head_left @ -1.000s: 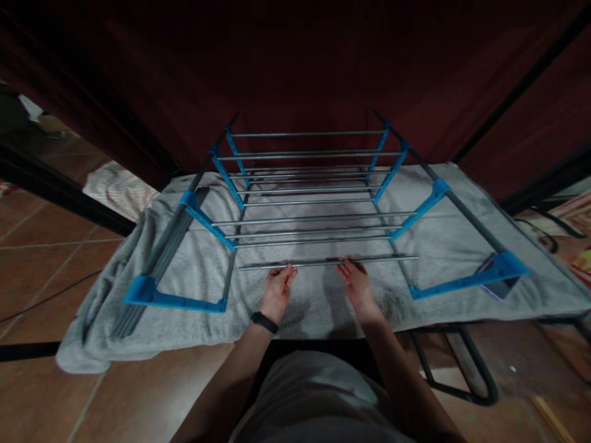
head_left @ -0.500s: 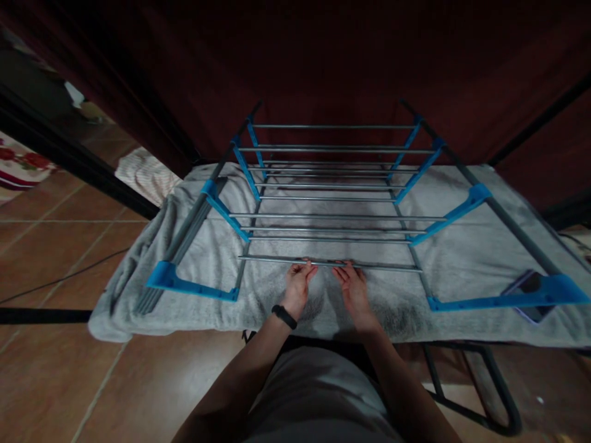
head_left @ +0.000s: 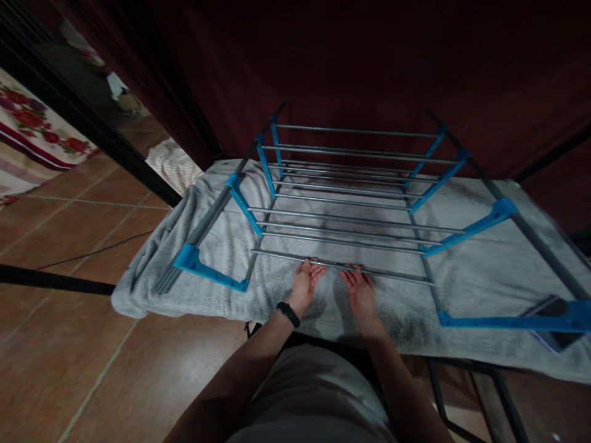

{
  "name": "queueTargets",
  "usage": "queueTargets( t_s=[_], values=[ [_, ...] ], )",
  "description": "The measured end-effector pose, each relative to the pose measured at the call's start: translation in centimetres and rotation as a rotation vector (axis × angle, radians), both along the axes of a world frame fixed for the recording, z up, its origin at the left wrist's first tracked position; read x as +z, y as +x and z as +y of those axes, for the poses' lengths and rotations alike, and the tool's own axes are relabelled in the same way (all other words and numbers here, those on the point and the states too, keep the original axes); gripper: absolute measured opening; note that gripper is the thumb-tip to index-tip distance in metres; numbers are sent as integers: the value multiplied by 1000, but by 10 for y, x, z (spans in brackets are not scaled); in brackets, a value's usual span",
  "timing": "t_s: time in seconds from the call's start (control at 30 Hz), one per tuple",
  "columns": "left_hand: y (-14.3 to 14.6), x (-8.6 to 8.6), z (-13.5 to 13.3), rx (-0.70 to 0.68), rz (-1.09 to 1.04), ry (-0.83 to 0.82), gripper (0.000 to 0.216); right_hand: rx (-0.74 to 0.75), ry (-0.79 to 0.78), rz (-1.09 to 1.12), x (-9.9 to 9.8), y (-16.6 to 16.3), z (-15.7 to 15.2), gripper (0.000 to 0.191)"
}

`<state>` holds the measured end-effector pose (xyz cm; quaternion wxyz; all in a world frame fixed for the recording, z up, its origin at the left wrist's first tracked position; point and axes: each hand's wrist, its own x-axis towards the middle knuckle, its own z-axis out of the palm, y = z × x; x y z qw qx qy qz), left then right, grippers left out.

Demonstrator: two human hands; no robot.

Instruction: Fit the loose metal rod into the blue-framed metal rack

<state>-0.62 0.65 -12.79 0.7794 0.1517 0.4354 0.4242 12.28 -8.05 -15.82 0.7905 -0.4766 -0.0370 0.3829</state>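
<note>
A drying rack with grey metal rods and blue plastic brackets point(head_left: 215, 275) rests on a grey blanket. Its nearest metal rod point(head_left: 397, 274) runs across between the two grey side bars. My left hand point(head_left: 305, 284), with a black band at the wrist, holds this rod near its middle, thumb and fingertips on it. A short gap to the right, my right hand point(head_left: 360, 292) has its fingertips on the same rod from below, palm partly turned up. The rod's ends lie at the side bars; whether they are fixed there I cannot tell.
A grey blanket point(head_left: 272, 301) covers the surface under the rack. Several loose grey rods point(head_left: 203, 231) lie along its left side. A phone point(head_left: 551, 320) lies partly under the right bracket. Dark red curtain point(head_left: 351, 67) hangs behind; black frame bars point(head_left: 92, 123) cross at left.
The view has turned, so the rack appears shifted right and slightly tilted. Both hands stay at the same rod; the left fingers look a little more spread.
</note>
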Motion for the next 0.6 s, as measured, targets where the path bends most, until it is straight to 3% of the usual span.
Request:
queueTargets(
  t_s=[0.37, 0.6],
  values=[
    [-5, 1, 0, -32, -5, 8, 22, 20, 59, -50, -7, 3, -3, 6],
    [-6, 7, 2, 39, 32, -23, 18, 77, 28, -73, -2, 4, -8, 3]
  ],
)
